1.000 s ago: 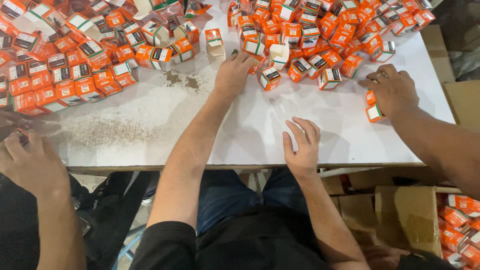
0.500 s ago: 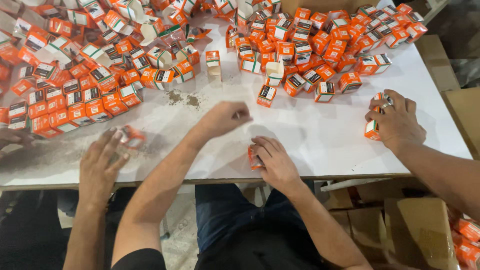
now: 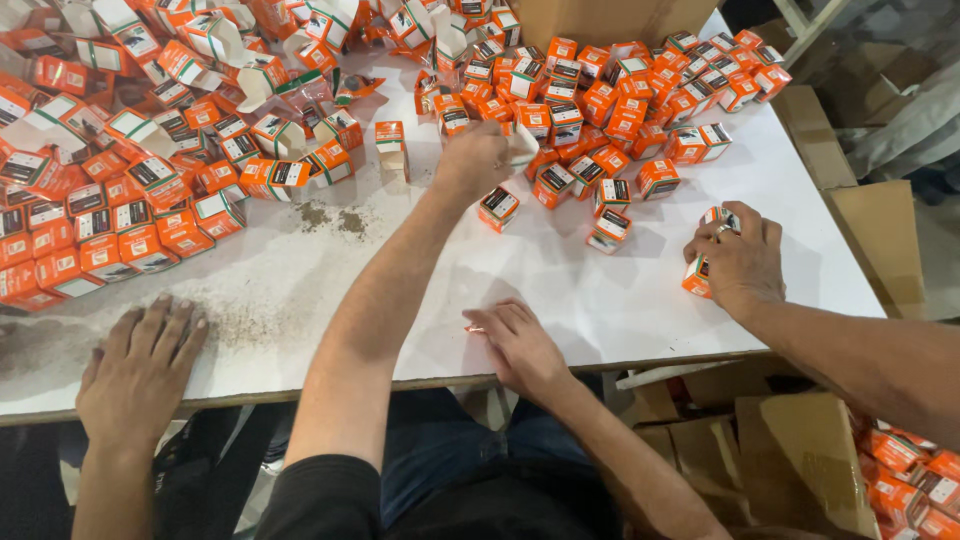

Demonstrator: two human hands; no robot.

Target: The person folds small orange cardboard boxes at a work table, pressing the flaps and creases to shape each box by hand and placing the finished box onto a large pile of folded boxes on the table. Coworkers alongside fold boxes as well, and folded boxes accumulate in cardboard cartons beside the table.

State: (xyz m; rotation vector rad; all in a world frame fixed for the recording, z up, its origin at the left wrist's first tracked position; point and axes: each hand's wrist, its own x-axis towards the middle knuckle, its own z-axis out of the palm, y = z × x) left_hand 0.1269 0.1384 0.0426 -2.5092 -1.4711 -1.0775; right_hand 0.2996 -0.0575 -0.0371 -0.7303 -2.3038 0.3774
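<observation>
bare white tabletop open along the near edge, heaped small orange-and-white cardboard boxes crowding the far side, co-workers' hands at both ends

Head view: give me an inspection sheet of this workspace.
Surface: white table, with dust scattered on its left half.
Job's things: orange boxes heaped along the far side, many with flaps open at far left.
Clutter: stray boxes lying apart from the heap.
Grippers: left hand fisted on an open box; right hand low at the near edge over something orange, grip unclear.
Cables: nothing seen.
Surroundings: one co-worker's hand flat at left; a second co-worker's hand holding a box at right; cartons below.
</observation>
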